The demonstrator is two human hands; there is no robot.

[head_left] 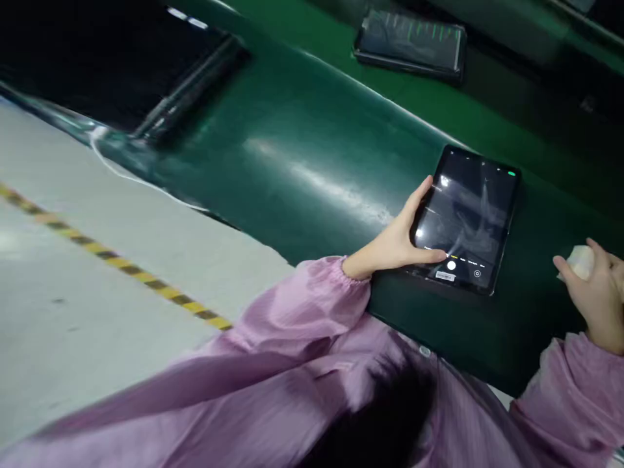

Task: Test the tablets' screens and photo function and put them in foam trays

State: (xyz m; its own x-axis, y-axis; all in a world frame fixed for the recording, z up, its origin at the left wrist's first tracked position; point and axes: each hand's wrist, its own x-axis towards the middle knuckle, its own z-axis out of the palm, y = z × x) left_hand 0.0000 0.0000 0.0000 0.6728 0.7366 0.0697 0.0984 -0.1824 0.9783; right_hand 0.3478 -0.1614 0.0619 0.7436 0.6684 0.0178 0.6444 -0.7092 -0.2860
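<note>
A black tablet point(468, 214) lies on the green work surface point(312, 162), its screen lit with a camera-like menu and a white round button near the lower edge. My left hand point(397, 244) rests at the tablet's left side, thumb over the lower screen and fingers at the left edge, thumb and finger spread apart. At the far right, my right hand point(597, 292) is closed round a small whitish object point(582, 262), perhaps a cloth or pad. The right hand is partly cut off by the frame edge.
Beyond the raised edge lies another dark device point(412, 45) in a clear cover. A large black panel point(97, 58) fills the upper left. A white cable point(131, 175) hangs along the table's edge. Yellow-black tape point(117, 260) runs across the floor.
</note>
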